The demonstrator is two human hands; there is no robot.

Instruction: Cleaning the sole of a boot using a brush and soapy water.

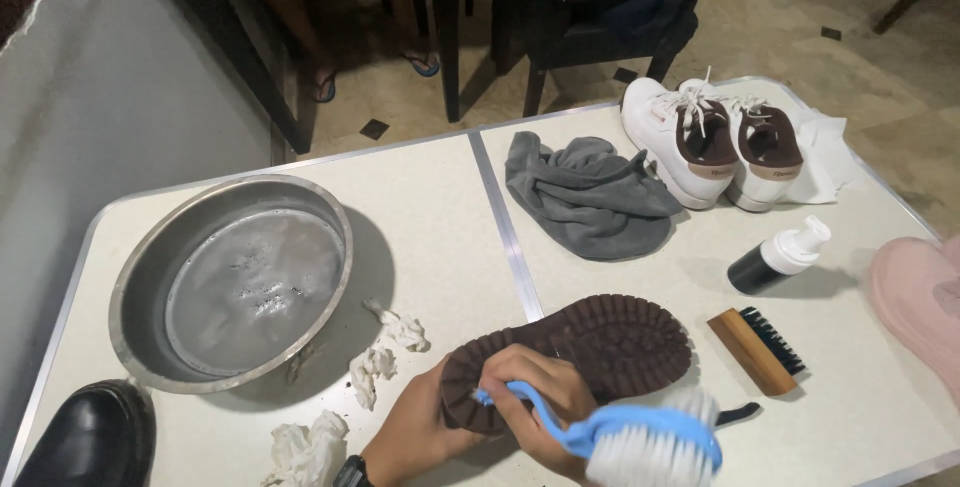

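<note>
Low in the frame's centre I see the dark brown rubber-soled shoe (590,347) turned tread-up, its long axis running left to right, toe toward the right. My left hand (425,427) clutches its heel end from below. My right hand (535,397) grips the blue plastic scrub brush with white bristles (640,437) (bristles just below the sole, nearer the frame's bottom edge).
</note>
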